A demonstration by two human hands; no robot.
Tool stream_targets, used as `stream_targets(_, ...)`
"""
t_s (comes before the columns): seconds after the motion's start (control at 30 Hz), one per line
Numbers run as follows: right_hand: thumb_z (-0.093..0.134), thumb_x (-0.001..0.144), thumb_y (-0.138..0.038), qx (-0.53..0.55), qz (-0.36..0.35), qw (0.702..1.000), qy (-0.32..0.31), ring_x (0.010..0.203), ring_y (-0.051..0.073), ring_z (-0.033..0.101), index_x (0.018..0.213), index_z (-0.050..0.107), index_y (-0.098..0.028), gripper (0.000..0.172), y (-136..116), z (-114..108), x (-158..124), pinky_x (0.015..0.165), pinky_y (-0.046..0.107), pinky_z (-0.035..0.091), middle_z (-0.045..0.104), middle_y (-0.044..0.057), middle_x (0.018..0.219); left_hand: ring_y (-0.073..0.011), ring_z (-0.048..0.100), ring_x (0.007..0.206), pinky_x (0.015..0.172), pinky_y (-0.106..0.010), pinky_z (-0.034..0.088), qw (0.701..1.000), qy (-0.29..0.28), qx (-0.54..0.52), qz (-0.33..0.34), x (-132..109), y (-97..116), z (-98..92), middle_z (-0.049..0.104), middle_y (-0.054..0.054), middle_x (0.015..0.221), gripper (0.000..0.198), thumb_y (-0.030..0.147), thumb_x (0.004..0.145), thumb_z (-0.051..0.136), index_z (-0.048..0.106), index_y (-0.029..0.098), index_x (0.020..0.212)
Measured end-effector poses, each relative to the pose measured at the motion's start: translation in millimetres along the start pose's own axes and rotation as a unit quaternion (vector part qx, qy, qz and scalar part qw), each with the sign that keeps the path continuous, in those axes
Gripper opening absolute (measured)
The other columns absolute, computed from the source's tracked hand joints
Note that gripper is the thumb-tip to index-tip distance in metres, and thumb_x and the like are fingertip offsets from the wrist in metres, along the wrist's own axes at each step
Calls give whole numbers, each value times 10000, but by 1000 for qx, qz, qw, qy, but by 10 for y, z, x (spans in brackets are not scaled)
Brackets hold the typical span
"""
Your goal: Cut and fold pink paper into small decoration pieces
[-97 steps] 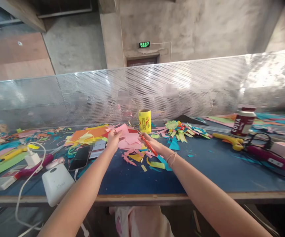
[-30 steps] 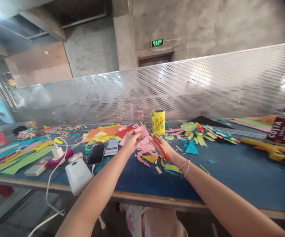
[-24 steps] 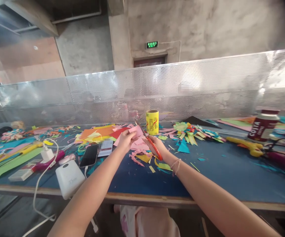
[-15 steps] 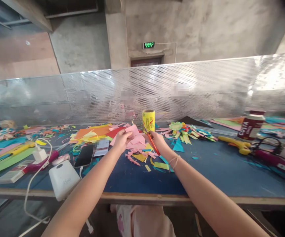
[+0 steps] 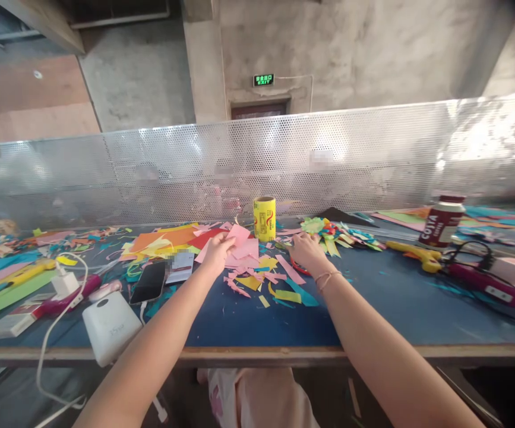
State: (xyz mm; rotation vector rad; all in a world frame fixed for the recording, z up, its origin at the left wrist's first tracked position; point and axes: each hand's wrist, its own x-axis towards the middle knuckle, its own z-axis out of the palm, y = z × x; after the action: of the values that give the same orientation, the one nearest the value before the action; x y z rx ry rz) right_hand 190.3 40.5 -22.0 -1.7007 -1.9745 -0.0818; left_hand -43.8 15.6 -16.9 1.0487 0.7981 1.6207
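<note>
My left hand (image 5: 219, 251) is closed on pink paper (image 5: 245, 251), left of the yellow tape roll (image 5: 264, 219). Right of the roll, my right hand (image 5: 306, 252) is low over the table with its fingers bent down. Red scissors (image 5: 298, 267) lie partly under that hand; their handles are mostly hidden, and whether the fingers grip them is unclear. Pink, yellow and blue paper strips (image 5: 290, 270) lie between and in front of my hands.
On the left are a phone (image 5: 149, 283), a white power bank (image 5: 111, 327) and a cable. A bottle (image 5: 442, 221) and a yellow glue gun (image 5: 415, 255) stand or lie at right. Beyond the table rises a perforated metal panel (image 5: 186, 172).
My right hand has moved right and down with the scissors, away from the pink paper. A pink strip now lies near it. My left hand stays on the paper.
</note>
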Motion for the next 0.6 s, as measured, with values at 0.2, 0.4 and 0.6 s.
stream_targets(0.2,516,763,-349,390,-131,911,-37,840,161,566,1013,535,-152,318,-473,85,-51,761,316,455,600,66,907,-110,556,617,613,-238,403,997,-26,69,-37,-67,-76,54,635,-37,662,164,209,511,735,662,137,638)
stream_targets(0.4,526,758,-385,559,-111,810,-138,722,118,561,907,536,-154,275,-615,98,-156,671,277,486,556,10,782,-83,493,525,549,-224,373,994,-64,92,-7,-118,-54,70,588,-14,560,157,230,541,727,662,116,627)
stream_targets(0.6,572,712,-330,545,-93,826,-107,633,111,556,860,534,-159,230,-621,127,-131,619,282,506,560,-5,722,-88,544,524,598,-244,437,992,-57,96,-57,-129,-40,78,613,-9,610,281,241,509,750,648,117,740)
